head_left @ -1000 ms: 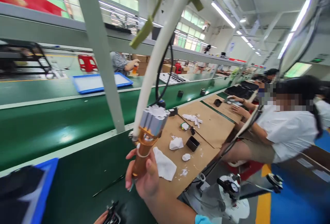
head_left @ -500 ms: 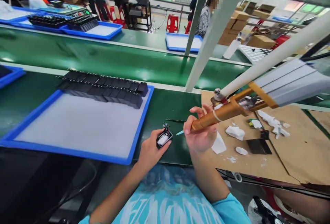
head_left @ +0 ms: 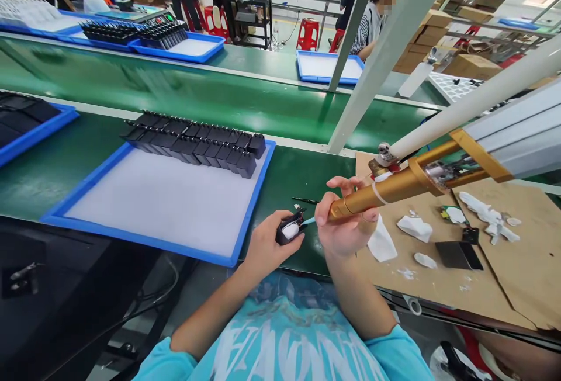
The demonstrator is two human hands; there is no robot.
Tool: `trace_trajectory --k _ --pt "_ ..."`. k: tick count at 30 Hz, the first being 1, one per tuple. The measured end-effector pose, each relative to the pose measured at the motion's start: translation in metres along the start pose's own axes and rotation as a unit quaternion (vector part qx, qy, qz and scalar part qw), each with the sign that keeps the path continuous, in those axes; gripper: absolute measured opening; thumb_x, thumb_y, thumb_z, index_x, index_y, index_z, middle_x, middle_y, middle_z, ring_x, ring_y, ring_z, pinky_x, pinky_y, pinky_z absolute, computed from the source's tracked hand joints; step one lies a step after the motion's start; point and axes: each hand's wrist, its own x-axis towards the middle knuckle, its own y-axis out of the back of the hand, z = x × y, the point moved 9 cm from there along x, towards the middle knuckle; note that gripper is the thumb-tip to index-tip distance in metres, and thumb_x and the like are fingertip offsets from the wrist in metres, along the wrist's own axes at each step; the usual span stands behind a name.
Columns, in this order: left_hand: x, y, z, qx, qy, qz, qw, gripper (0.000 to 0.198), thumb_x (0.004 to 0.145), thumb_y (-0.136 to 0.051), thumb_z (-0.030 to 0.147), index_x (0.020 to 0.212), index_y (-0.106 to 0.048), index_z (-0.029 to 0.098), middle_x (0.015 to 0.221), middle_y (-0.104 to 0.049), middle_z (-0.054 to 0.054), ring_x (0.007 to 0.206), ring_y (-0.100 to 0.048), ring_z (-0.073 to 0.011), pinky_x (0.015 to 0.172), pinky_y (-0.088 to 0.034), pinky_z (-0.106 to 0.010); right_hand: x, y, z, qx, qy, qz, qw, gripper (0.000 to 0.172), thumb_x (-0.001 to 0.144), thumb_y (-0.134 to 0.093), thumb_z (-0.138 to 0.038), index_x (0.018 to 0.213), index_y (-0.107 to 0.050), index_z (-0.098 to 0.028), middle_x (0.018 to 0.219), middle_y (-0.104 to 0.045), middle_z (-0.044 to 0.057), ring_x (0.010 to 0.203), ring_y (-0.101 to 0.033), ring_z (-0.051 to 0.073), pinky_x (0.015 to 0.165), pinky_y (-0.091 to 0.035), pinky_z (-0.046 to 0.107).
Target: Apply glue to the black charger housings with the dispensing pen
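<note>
My left hand is closed around a small open black plastic case with white paste-like material inside. Small parts stick up from the case's far end. My right hand grips the front of a gold-coloured glue dispenser. The dispenser's thin light-blue nozzle points left, and its tip is at the right side of the case; whether it touches the white material I cannot tell. Behind my hands a slim dark tool, perhaps tweezers, lies on the green bench.
At left, a blue-rimmed tray holds rows of black cases. Cardboard on the right bears white scraps and a black piece. A white post rises behind my hands. People are across the conveyor.
The nozzle and the black case have come together; before, a gap lay between them. My left hand has tilted the case. The whole view has shifted slightly.
</note>
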Motion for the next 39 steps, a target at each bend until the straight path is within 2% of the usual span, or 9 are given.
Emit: trace_trajectory --k 3,10,17,23,27,33,39 --pt "-0.001 0.001 0.002 -0.006 0.001 0.0 1.0 0.029 0.078 -0.067 0.028 0.103 -0.056 0.022 0.094 -0.069 -0.001 0.081 -0.067 -0.0171 0.073 -0.051 -0.027 0.0 0.001 -0.002 -0.009 0.002 0.001 1.0 0.035 0.082 -0.051 -0.06 0.092 -0.049 -0.027 0.095 -0.06 -0.001 0.035 -0.048 0.004 0.03 -0.031 0.02" --pt "-0.003 0.0 -0.002 -0.013 0.009 -0.001 1.0 0.029 0.078 -0.068 0.029 0.103 -0.055 0.022 0.091 -0.069 0.0 0.079 -0.067 -0.017 0.07 -0.049 -0.027 -0.001 -0.003 -0.001 -0.001 -0.002 -0.005 1.0 0.045 0.085 -0.045 -0.06 0.118 -0.051 -0.03 0.099 -0.06 0.002 0.037 -0.049 0.005 0.03 -0.031 0.021" --pt "-0.003 -0.006 -0.014 -0.008 0.025 -0.004 1.0 0.032 0.079 -0.069 0.032 0.106 -0.054 0.023 0.094 -0.069 -0.001 0.083 -0.068 -0.019 0.072 -0.05 -0.029 -0.001 -0.008 0.0 0.034 -0.012 -0.004 0.999 0.046 0.081 -0.052 -0.061 0.116 -0.056 -0.032 0.095 -0.064 0.0 0.036 -0.051 0.007 0.03 -0.031 0.023" --pt "0.003 -0.012 -0.004 -0.015 -0.017 0.0 1.0 0.032 0.078 -0.07 0.028 0.106 -0.056 0.022 0.102 -0.07 -0.003 0.091 -0.068 -0.0206 0.078 -0.052 -0.031 -0.003 -0.019 0.002 0.045 -0.011 -0.017 0.999 0.045 0.082 -0.053 -0.06 0.117 -0.057 -0.032 0.095 -0.064 0.0 0.036 -0.052 0.007 0.029 -0.034 0.024" --pt "0.005 -0.013 0.007 -0.044 -0.064 0.023 0.997 0.033 0.077 -0.069 0.023 0.107 -0.056 0.022 0.107 -0.071 -0.003 0.094 -0.068 -0.0199 0.08 -0.052 -0.03 -0.005 -0.023 0.003 0.045 -0.014 -0.03 0.998 0.046 0.082 -0.052 -0.061 0.118 -0.056 -0.032 0.096 -0.064 0.0 0.035 -0.051 0.007 0.027 -0.033 0.024" --pt "0.003 -0.009 0.015 -0.05 -0.106 0.064 0.991 0.037 0.076 -0.068 0.02 0.11 -0.054 0.022 0.108 -0.071 -0.003 0.091 -0.069 -0.0181 0.076 -0.052 -0.028 -0.008 -0.022 0.002 0.039 -0.008 -0.048 0.998 0.031 0.085 -0.049 -0.059 0.095 -0.056 -0.03 0.098 -0.063 -0.001 0.036 -0.052 0.007 0.028 -0.036 0.025" --pt "0.004 -0.01 0.012 -0.039 -0.085 0.041 0.995 0.034 0.077 -0.07 0.024 0.108 -0.055 0.022 0.104 -0.072 -0.002 0.088 -0.069 -0.0183 0.074 -0.052 -0.028 -0.007 -0.021 0.005 0.046 -0.028 -0.031 0.998 0.049 0.08 -0.048 -0.066 0.117 -0.054 -0.033 0.097 -0.063 0.0 0.036 -0.051 0.008 0.028 -0.036 0.026"
